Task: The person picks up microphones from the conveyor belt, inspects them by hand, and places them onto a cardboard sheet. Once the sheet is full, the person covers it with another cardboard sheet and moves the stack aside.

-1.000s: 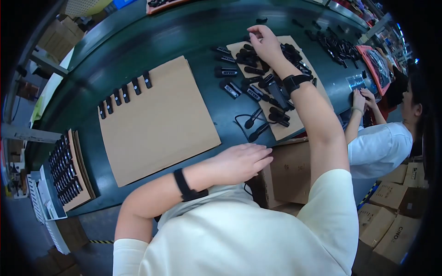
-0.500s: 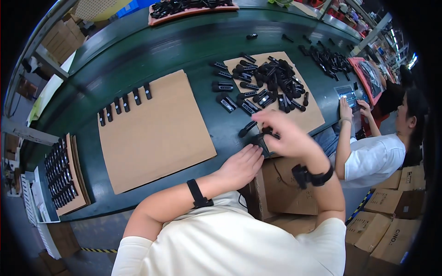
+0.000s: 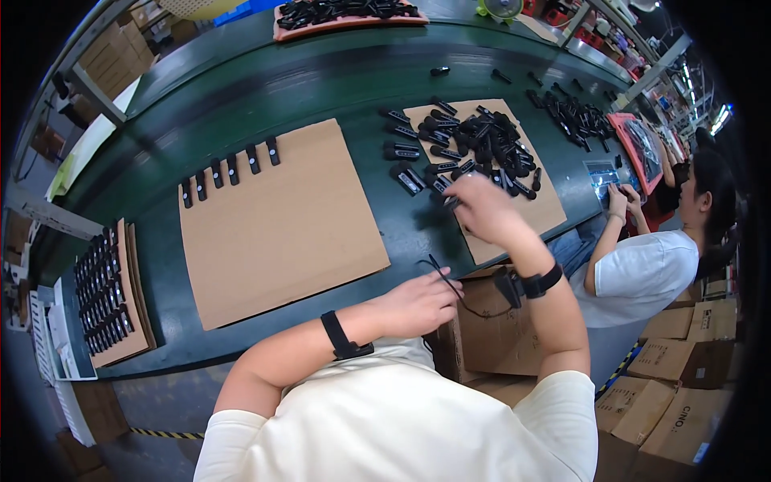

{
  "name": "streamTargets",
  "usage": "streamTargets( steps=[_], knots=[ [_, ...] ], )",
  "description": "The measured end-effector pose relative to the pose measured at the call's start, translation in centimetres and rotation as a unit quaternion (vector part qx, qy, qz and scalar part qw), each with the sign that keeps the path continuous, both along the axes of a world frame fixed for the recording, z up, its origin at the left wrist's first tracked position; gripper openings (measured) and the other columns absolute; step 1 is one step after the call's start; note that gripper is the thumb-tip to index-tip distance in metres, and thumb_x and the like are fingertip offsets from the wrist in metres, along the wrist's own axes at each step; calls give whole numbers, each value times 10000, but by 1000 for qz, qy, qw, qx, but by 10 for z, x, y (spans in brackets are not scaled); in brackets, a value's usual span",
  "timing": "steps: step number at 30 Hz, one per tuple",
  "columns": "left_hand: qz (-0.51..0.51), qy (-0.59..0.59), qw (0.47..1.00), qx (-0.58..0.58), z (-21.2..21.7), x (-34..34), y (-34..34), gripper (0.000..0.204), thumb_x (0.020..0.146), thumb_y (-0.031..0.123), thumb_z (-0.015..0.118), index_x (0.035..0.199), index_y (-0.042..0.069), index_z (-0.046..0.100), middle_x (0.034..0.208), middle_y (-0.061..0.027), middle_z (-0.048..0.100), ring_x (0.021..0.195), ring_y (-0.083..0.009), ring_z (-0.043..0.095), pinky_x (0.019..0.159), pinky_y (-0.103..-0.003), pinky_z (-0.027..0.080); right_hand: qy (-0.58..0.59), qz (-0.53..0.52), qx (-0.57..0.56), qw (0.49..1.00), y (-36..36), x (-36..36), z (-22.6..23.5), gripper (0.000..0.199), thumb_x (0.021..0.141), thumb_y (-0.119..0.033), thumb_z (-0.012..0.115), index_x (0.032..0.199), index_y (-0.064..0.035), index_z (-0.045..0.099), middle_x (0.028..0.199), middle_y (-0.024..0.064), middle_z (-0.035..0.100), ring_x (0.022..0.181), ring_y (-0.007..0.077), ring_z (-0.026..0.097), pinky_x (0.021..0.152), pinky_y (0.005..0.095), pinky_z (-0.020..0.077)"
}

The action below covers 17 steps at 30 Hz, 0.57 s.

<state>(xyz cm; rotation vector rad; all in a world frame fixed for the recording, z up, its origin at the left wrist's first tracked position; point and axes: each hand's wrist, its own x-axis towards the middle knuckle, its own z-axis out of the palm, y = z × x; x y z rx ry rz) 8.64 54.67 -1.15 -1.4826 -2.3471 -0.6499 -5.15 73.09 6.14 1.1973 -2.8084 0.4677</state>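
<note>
My right hand [image 3: 482, 210] is closed on a small black oblong part [image 3: 451, 201] over the near edge of a cardboard sheet [image 3: 546, 210] that carries a heap of like black parts [image 3: 486, 145]. My left hand [image 3: 418, 304] rests at the table's front edge, its fingers pinching a thin black cable [image 3: 440, 269] that hangs down toward a brown box. A large cardboard sheet [image 3: 281, 233] lies to the left with a row of several black parts [image 3: 229, 170] along its far edge.
The green table [image 3: 257, 88] curves away. A cardboard tray of black parts [image 3: 108, 293] sits at the left end, a pink tray [image 3: 345, 14] at the back. A co-worker in a white shirt [image 3: 650, 269] works at the right. Brown boxes [image 3: 691, 402] stand below.
My right hand drew back from the far heap toward me, then moved out again over the near edge of the sheet with a part. My left hand stayed at the table edge.
</note>
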Motion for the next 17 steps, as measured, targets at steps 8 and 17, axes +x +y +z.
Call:
streamTargets(
  steps=[8,17],
  knots=[
    [-60,-149,982,103,17,-1,-16,156,739,88,695,843,64,582,943,-109,579,974,-311,582,882,-447,470,54,-176,-184,966,21,-24,34,357,876,-1,660,1220,-47,578,956,84,600,793,186,581,750,282,490],
    [124,-147,969,154,9,5,-7,371,762,145,719,1080,41,559,1126,-136,568,1087,-346,549,936,-402,458,-138,-388,-134,902,91,219,-56,202,915,-54,636,1107,-40,576,897,74,611,717,140,576,640,264,486]
  ],
)
